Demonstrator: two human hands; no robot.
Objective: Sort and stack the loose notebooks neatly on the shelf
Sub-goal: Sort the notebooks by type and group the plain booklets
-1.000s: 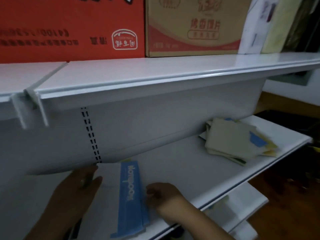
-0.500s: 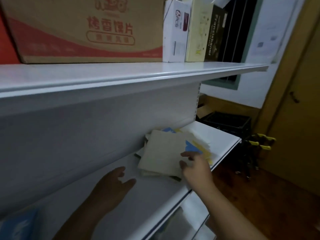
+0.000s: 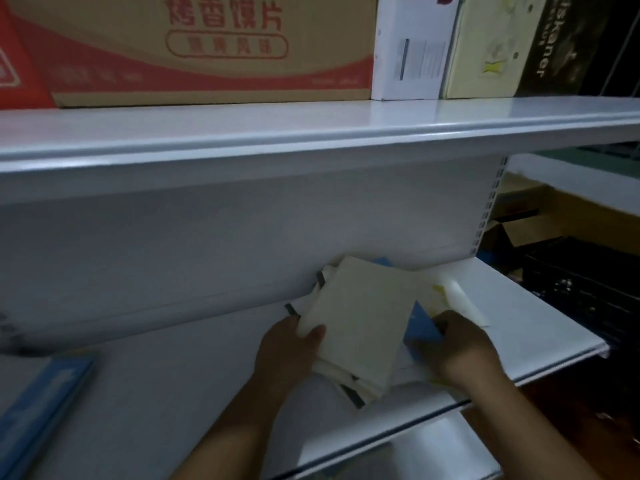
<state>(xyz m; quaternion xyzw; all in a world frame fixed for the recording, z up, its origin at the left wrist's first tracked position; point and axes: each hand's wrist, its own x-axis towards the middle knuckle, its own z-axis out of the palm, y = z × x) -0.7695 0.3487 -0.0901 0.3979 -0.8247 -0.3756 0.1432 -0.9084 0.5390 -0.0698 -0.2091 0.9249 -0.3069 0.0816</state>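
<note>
A messy pile of loose notebooks [image 3: 360, 320] lies on the white middle shelf [image 3: 540, 317], topped by a cream-covered one, with blue and yellow covers poking out on the right. My left hand [image 3: 291, 348] grips the pile's left edge, thumb on the cream cover. My right hand [image 3: 457, 344] holds the pile's right side over a blue cover [image 3: 420, 325]. A blue-and-white notebook [image 3: 45, 400] lies at the far left of the same shelf.
The shelf above [image 3: 311, 133] overhangs close over the pile and carries a cardboard box [image 3: 214, 50], a white box [image 3: 412, 46] and other boxes. Right of the shelf end are a dark crate [image 3: 581, 282] and a brown floor. A lower shelf [image 3: 398, 452] shows below.
The view has swung right from the blue notebook to the loose pile. Both hands left the blue notebook, reached across and now clasp the pile from both sides.
</note>
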